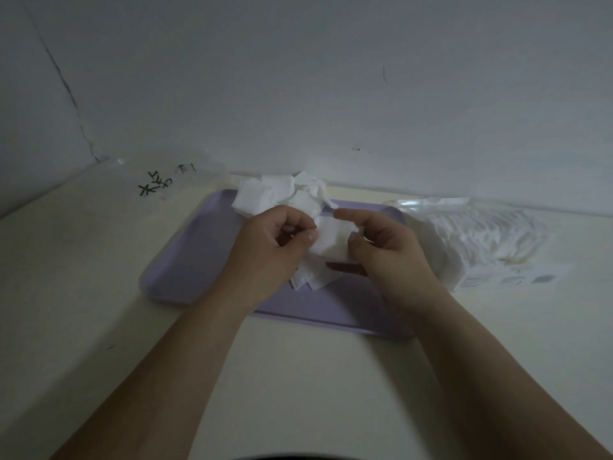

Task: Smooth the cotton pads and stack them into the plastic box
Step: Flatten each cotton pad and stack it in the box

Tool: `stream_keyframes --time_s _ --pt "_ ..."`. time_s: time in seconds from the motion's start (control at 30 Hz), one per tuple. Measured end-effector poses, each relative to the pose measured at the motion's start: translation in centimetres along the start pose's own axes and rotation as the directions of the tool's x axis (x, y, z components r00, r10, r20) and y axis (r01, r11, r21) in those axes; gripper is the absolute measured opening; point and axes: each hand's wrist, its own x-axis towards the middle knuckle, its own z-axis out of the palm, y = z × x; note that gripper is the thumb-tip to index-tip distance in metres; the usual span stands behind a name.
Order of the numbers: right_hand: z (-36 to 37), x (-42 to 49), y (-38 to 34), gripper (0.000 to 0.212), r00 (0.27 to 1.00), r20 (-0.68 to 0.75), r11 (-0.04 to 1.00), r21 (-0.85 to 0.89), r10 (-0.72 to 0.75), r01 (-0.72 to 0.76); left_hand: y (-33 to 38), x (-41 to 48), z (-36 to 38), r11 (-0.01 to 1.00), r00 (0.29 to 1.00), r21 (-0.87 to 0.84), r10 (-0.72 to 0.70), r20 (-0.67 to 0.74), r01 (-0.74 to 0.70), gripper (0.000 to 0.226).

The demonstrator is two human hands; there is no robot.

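Cotton pad (331,242), white, held above lavender tray (185,260).
Left hand (275,247) and right hand (381,247) each pinch one edge; loose pads (275,194) heaped at tray's far rim; plastic box (481,240) of stacked pads on counter (298,376), right of tray.

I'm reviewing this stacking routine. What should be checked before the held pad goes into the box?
Grip on the cotton pad: ok; left hand and right hand pinch it above the tray.
Pad smoothed flat: cannot tell; fingers hide its edges.
Reach to the plastic box: ok; close on the right.
Room left in the box: cannot tell.
More pads waiting: ok; a pile lies at the tray's far edge.
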Motion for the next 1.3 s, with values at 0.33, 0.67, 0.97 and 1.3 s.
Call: stream_keyframes --time_s 0.33,0.67,0.97,1.3 --pt "0.1 0.0 -0.2 0.077 0.996 0.028 0.996 -0.035 -0.081 0.082 -0.4 0.1 0.4 0.999 0.999 -0.014 -0.034 0.015 0.034 0.046" --pt "-0.8 0.2 -0.2 0.064 0.989 0.020 0.875 -0.465 -0.144 0.137 -1.0 -1.0 1.8 0.980 0.977 0.196 -0.030 0.212 -0.012 0.020" --pt "-1.3 0.3 -0.3 0.069 0.999 -0.043 0.892 -0.453 -0.018 -0.003 -1.3 -0.8 0.8 0.842 0.989 0.537 -0.027 0.144 -0.055 0.052" --pt "-0.8 1.0 -0.1 0.073 0.974 -0.103 0.971 0.155 0.201 -0.184 -1.5 -0.6 3.0 0.934 0.978 0.344 0.024 0.207 -0.096 0.031"
